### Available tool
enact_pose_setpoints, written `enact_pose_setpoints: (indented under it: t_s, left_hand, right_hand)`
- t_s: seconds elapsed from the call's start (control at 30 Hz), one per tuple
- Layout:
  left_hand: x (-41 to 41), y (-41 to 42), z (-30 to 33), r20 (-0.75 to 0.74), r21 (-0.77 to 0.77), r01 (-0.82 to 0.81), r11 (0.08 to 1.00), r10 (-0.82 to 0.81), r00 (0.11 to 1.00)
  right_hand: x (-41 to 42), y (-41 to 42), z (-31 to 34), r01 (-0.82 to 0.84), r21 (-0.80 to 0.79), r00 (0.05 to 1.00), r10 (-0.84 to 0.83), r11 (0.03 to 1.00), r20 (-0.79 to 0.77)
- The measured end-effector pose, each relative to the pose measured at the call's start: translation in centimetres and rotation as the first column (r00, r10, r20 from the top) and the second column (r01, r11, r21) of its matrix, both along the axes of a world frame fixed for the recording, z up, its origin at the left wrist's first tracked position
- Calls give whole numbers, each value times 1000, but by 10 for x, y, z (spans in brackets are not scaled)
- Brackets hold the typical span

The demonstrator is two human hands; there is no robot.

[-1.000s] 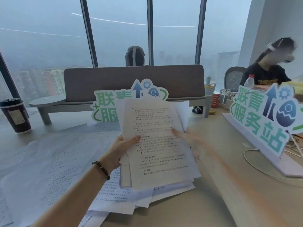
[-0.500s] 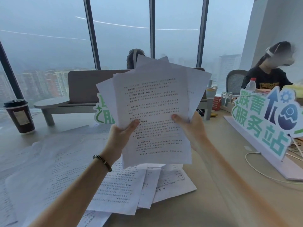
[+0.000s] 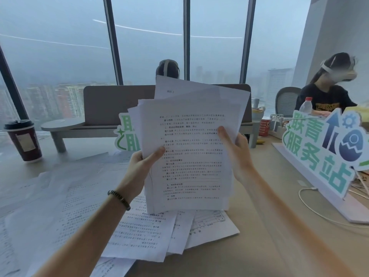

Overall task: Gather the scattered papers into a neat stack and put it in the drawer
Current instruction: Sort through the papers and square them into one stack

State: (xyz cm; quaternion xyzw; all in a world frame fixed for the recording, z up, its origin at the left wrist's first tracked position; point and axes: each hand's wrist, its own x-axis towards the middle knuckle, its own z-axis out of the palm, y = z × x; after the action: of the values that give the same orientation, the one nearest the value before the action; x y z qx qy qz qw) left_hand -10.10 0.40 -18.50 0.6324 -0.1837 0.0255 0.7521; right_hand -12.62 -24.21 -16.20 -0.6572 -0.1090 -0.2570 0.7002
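A loose bundle of printed papers [image 3: 191, 148] is held upright above the desk, its sheets fanned unevenly at the top. My left hand [image 3: 142, 166] grips its left edge with the thumb on the front page. My right hand [image 3: 237, 154] grips the right edge the same way. More printed sheets [image 3: 139, 232] lie scattered on the beige desk [image 3: 249, 256] below and to the left. No drawer is in view.
A dark coffee cup [image 3: 24, 140] stands at the far left. A green and white sign [image 3: 327, 150] stands at the right with a white cable [image 3: 311, 208] beside it. A grey divider [image 3: 111, 104] crosses the back. A seated person [image 3: 327, 92] is at the far right.
Both hands have lifted the bundle off the desk and tipped it upright. The sheets underneath are now uncovered.
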Motion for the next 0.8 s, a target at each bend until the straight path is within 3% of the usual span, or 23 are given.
enact_pose_setpoints:
  t_s: [0.2,0.43,0.6,0.8]
  left_hand:
    - [-4,-1,14,44,-28,-5,1000,6,999]
    - [-9,-10,23,54,-84,-7,996,11,998]
    - [-7,-12,25,5,-104,-54,993,54,999]
    - [-8,-14,18,-6,-75,-35,997,35,999]
  right_hand:
    - [2,2,16,8,31,999,-10,999,39]
    - [2,4,43,20,-55,994,-14,998,110]
    - [5,5,49,9,-97,998,-2,995,65]
    - [5,6,24,19,45,999,-21,999,40]
